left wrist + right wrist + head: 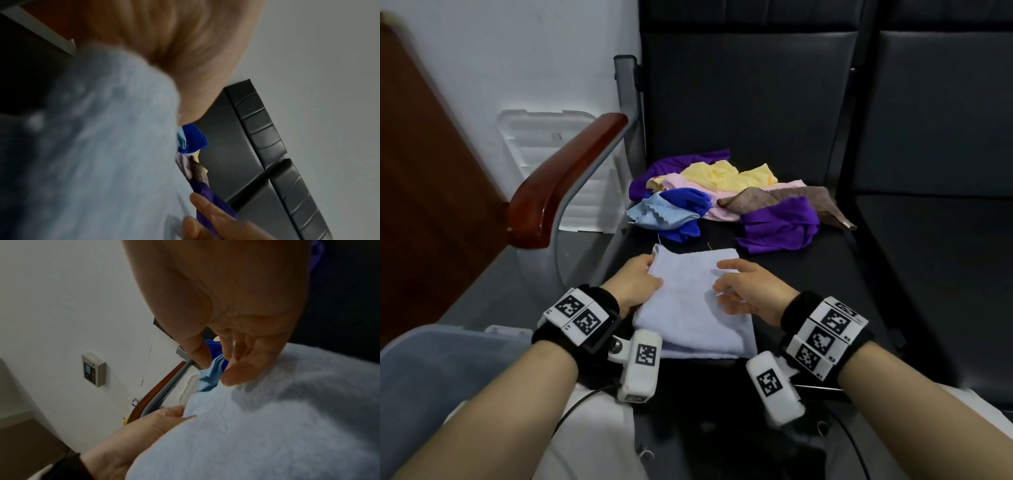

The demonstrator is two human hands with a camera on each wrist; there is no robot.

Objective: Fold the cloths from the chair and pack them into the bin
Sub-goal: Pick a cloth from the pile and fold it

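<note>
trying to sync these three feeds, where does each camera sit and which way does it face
Head: worn on the head, looking forward and down at the chair seat; both forearms, left hand and right hand on the pale blue towel.
Left wrist: looks along the left hand, over the towel, toward the cloth pile and chair back; right fingertips enter below.
Right wrist: looks along the right hand toward the wall and armrest; left hand shows below.
Shared: all three show the towel.

A white lid (pixel 558 164) leans against the wall (pixel 517 51) behind the armrest, with a brown door (pixel 421 171) left of it; a keypad (pixel 93 369) is mounted on the wall, small clutter (pixel 134 401) below it
</note>
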